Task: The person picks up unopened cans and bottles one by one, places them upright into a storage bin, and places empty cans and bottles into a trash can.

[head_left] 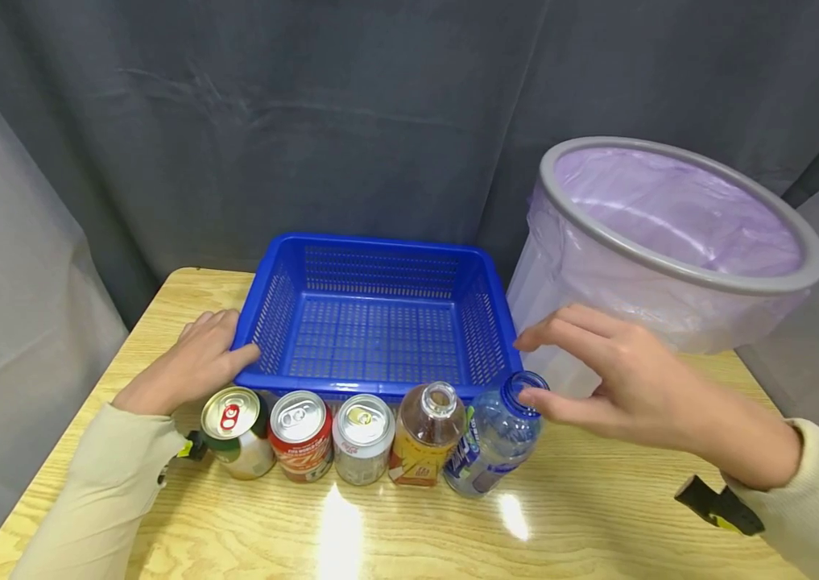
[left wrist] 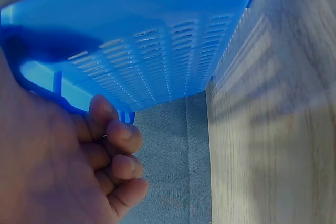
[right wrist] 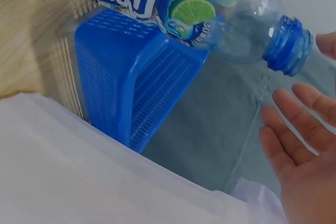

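My left hand (head_left: 195, 362) grips the left rim of a blue plastic basket (head_left: 387, 390), thumb over the edge and fingers curled on the outer side. In the left wrist view, those fingers (left wrist: 123, 169) lie under the basket's rim. My right hand (head_left: 615, 379) is spread around the neck of a clear bottle with a blue mouth (head_left: 499, 435), fingers apart from it. The right wrist view shows its lime label (right wrist: 191, 11) and uncapped neck (right wrist: 287, 45). Whether the thumb touches the neck I cannot tell.
Left of that bottle stand a brown-tinted bottle (head_left: 427, 439), a silver can (head_left: 363, 443), a red can (head_left: 300, 439) and a green-and-cream can (head_left: 238, 431), in a row before the basket. A purple-lined bin (head_left: 576, 274) stands behind right. Grey curtain (head_left: 380, 121) hangs behind the wooden table (head_left: 597, 524).
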The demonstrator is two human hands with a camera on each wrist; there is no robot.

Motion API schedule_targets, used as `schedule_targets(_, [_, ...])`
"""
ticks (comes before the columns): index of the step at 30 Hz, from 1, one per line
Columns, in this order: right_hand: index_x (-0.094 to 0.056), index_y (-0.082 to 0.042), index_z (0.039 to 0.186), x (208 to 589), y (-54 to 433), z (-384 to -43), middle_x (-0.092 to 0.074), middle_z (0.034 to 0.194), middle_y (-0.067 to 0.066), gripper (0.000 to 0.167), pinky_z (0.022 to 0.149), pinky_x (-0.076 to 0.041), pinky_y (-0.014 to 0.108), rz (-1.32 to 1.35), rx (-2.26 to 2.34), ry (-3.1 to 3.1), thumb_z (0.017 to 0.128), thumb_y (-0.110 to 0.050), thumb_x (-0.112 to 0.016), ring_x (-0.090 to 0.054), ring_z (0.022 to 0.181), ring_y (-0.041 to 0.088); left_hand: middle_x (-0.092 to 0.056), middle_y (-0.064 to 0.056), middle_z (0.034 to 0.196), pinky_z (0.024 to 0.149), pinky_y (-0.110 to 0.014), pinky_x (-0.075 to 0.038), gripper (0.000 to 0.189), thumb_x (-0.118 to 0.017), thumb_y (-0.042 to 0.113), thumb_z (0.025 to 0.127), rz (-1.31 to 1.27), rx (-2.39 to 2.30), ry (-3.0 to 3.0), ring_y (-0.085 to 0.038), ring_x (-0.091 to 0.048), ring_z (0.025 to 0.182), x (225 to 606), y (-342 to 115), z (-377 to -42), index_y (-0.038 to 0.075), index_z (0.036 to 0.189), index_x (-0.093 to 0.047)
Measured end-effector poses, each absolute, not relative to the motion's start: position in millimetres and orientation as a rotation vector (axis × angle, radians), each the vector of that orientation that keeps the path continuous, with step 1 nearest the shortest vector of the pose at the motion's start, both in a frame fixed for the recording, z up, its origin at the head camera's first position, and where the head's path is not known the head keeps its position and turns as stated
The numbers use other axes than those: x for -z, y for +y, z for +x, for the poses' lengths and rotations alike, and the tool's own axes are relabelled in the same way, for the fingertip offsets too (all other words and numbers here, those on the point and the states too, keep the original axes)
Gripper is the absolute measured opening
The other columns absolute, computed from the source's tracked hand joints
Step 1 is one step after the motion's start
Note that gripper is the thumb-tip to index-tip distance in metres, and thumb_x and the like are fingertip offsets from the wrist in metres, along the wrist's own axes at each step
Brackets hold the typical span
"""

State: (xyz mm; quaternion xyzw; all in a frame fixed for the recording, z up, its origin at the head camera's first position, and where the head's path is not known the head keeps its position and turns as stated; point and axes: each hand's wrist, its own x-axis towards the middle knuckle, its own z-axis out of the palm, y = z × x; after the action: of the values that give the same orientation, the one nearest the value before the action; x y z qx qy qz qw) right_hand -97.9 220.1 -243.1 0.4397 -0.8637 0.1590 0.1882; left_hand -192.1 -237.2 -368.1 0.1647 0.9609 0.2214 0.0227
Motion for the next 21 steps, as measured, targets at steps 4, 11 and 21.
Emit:
schedule_targets(4, [-0.07,-0.016,0.113,251.1,220.3,-99.7,-0.074,0.109,-0.006,0.038,0.096,-0.051,0.014,1.242,-0.481,-2.431,0.089,-0.044,-0.078,-0.072,0.1,0.01,-0.06,-0.014,0.105,0.097,-0.055,-0.036,0.041,-0.052,0.033,0.099,0.507,-0.688,2.974,-0.034,-0.049,0.106,368.6,-237.6,-192.6,-0.002,0.12,-0.055])
schedule_targets(11, [-0.069,-0.013,0.116,260.7,220.0,-100.4,-0.075,0.112,-0.004,0.049,0.101,-0.048,0.012,1.24,-0.573,-2.47,0.081,-0.042,-0.086,-0.072,0.104,0.012,-0.06,-0.013,0.105,0.096,-0.054,-0.036,0.037,-0.052,0.031,0.098,0.507,-0.699,2.975,-0.033,-0.049,0.105,368.3,-237.1,-192.8,0.0,0.117,-0.056])
schedule_targets(21, [-0.066,-0.01,0.122,278.8,220.6,-102.3,-0.074,0.116,-0.001,0.073,0.101,-0.048,0.012,1.278,-0.675,-2.48,0.07,-0.053,-0.091,-0.071,0.105,0.013,-0.061,-0.014,0.108,0.097,-0.056,-0.036,0.038,-0.052,0.031,0.098,0.504,-0.695,2.976,-0.034,-0.05,0.107,368.3,-236.9,-192.3,-0.001,0.119,-0.056])
